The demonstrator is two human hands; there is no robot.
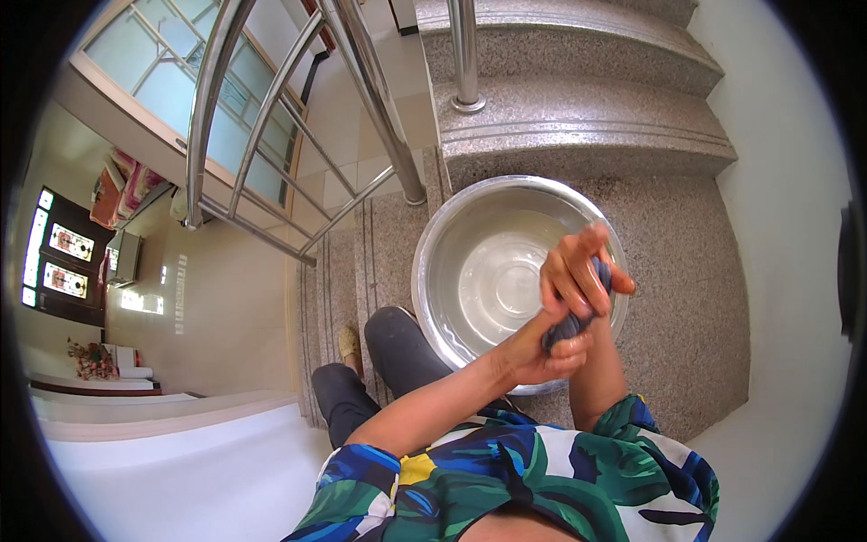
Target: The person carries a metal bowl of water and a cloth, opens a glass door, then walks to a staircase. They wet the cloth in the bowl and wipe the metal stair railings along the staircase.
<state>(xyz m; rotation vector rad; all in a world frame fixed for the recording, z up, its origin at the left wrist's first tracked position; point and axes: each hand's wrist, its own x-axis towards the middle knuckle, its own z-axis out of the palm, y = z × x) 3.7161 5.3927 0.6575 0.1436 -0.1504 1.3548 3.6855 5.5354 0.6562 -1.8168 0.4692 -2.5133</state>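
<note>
A steel basin (440, 339) stands on the stone landing before me, with clear water (508, 278) in it. Above its right side, both of my wet hands grip a twisted grey-blue cloth (567, 330). My left hand (559, 356) closes around the lower end. Higher up, my right hand (576, 271) wraps the other end, its index finger partly extended. Part of the cloth is hidden inside the fingers.
Speckled stone steps (582, 115) rise beyond the basin, and more steps (339, 271) descend to the left. A stainless steel railing (369, 101) borders the stairs. The white wall (786, 203) runs along the right. My knee (399, 345) is close to the basin.
</note>
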